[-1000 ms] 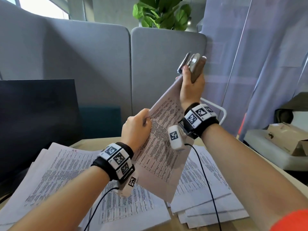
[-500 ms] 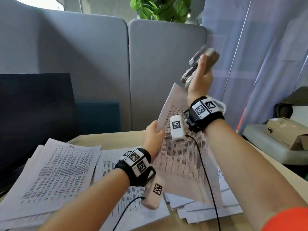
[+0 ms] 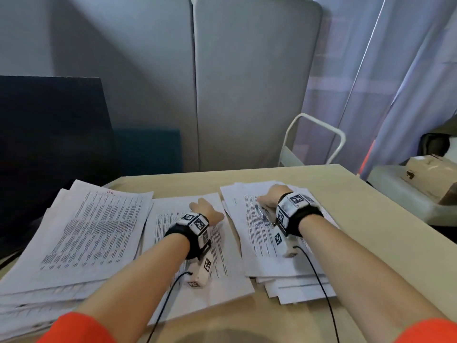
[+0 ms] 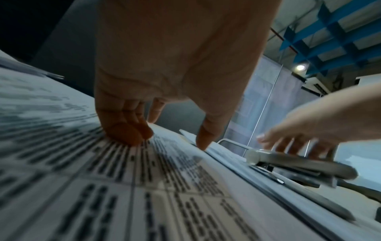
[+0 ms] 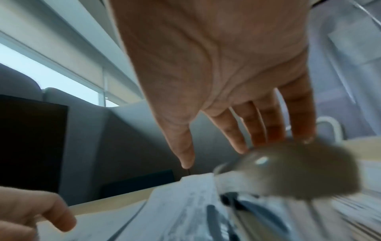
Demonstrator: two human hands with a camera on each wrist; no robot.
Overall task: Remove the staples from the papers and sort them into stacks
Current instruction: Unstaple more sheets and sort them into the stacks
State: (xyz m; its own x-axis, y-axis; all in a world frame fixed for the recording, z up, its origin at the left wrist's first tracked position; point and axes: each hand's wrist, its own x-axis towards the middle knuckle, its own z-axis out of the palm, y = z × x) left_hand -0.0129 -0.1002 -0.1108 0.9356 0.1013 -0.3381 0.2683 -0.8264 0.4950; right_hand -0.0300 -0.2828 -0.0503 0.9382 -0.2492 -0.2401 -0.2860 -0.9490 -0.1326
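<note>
Three stacks on desk — left hand flat on middle stack, right hand fingers straight over staple remover; remaining staples unclear.

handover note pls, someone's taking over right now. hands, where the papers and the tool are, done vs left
Left hand: open, fingertips pressing on the middle stack.
Right hand: open, fingers straight over the staple remover, which lies on the right stack; actual contact is too blurred to tell.
Papers: three stacks on the table; the left stack is the thickest.
Done: no sheet is in either hand; all papers lie on the stacks.
Left: cannot tell from here which sheets still carry staples. Check the left stack, take up the remover, carry on sorting.
</note>
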